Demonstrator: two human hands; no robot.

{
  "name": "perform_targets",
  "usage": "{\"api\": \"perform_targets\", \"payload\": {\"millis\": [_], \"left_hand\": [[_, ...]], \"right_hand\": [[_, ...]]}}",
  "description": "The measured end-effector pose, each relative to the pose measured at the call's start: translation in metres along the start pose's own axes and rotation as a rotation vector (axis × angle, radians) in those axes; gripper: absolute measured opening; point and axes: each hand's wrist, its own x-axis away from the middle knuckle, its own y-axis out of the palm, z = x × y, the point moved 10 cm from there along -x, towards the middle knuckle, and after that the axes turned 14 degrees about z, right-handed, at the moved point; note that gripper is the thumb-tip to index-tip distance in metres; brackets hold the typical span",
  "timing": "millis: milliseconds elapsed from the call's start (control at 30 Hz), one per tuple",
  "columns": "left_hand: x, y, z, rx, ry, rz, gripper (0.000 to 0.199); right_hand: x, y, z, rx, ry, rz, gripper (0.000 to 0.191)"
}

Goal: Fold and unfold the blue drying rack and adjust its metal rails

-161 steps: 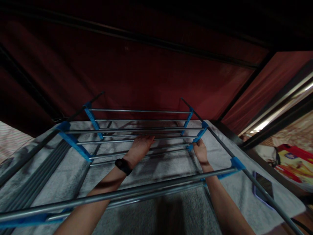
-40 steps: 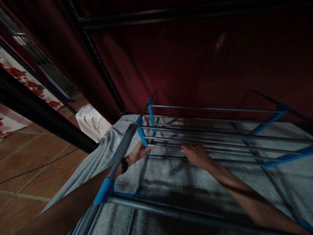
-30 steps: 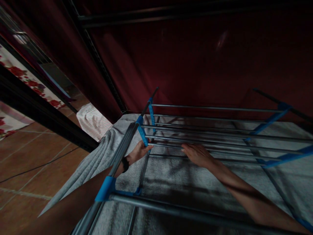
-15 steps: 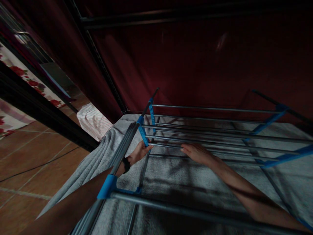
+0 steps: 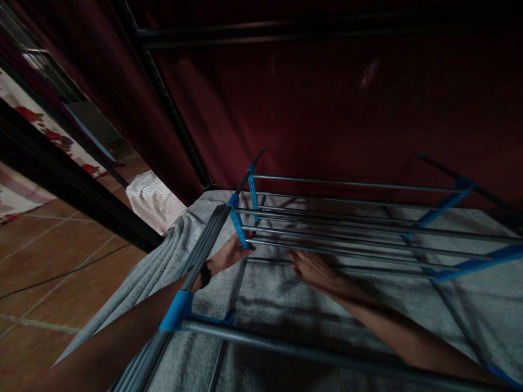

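Observation:
A shoe-rack-like frame of grey metal tubes [image 5: 359, 236] and blue plastic brackets [image 5: 237, 226] lies over a grey blanket [image 5: 278, 305]. My left hand [image 5: 231, 255], with a black band at the wrist, is closed around the lower end of the near-left bracket; some of its fingers are hidden behind it. To the right, my right hand [image 5: 312, 269] has its fingers curled at the lowest tube [image 5: 376, 271] of this section. A bundle of loose-looking grey poles [image 5: 208, 237] slants past my left forearm. One thick tube [image 5: 278, 345] crosses in front, joined to a blue corner piece [image 5: 177, 310].
Dark red fabric [image 5: 327, 120] hangs behind the frame, with a black metal bar [image 5: 265, 32] across it. At left are a black post [image 5: 81, 185], a striped cloth [image 5: 155, 201], floral fabric [image 5: 36, 125] and tiled floor [image 5: 53, 261] with a cable.
My right hand has moved left and down, from an upper tube to the lowest one. My left hand has shifted slightly lower on the bracket. The frame has moved a little.

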Motion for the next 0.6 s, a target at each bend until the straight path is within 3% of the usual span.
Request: {"api": "perform_targets", "payload": {"millis": [167, 333, 600], "left_hand": [[0.006, 0.001, -0.025, 0.005, -0.169, -0.033, 0.033], [0.004, 0.001, -0.031, -0.029, -0.202, -0.069, 0.039], [-0.003, 0.003, -0.036, -0.077, -0.179, -0.084, 0.036]], "right_hand": [[-0.017, 0.022, -0.006, -0.029, -0.013, -0.062, 0.021], [-0.023, 0.028, -0.006, -0.057, -0.022, -0.036, 0.034], [-0.023, 0.026, -0.002, -0.143, 0.022, -0.051, 0.034]]}}
